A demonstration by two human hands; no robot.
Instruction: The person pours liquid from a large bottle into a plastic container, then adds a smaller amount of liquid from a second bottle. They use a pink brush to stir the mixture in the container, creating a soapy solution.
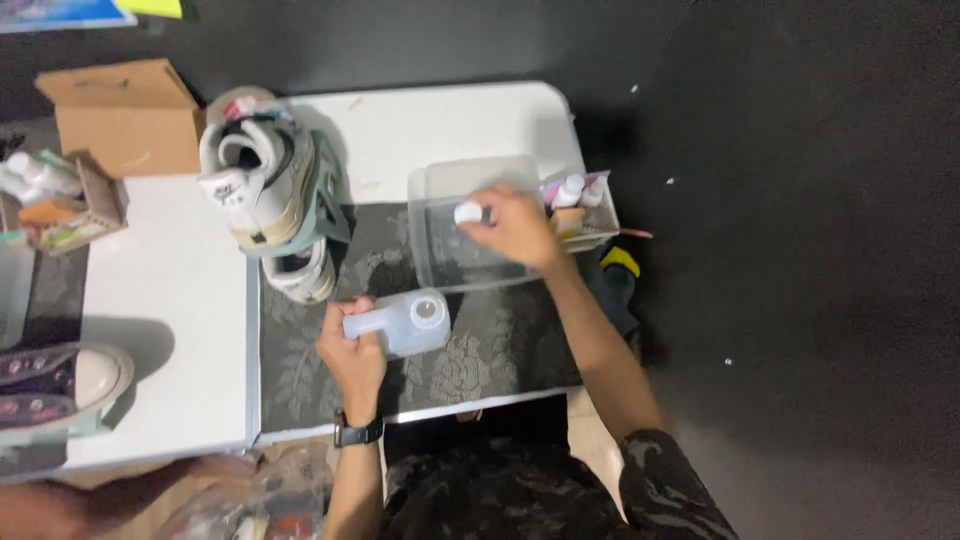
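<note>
The left hand [352, 345] is wrapped round the handle of a pale plastic jug [400, 322], which lies tipped on its side near the middle of the dark patterned mat [480, 350] with its open round mouth facing up toward the camera — held that way, it seems, to keep it steady while the cap is off. The right hand [515, 228] is raised over a clear plastic tub [440, 180] at the far edge of the mat, fingers pinched on a small white cap [468, 212]; the grip is tight on the cap and nothing else.

Just right of the tub, at the right edge of the desk [420, 125], stands a small rack of little bottles [580, 195] — placed within easy reach of that hand. At the left edge of the mat a pair of white sneakers [265, 185] is stacked, one atop the other. A second white desk adjoins on the left, carrying a cardboard box [125, 115] at its far corner and a patterned shoe [55, 385] near its front edge.

The desk top is white and glossy, the mat grey-black with a leaf pattern. The floor [800, 250] round it is dark and nearly bare, the light dim.
</note>
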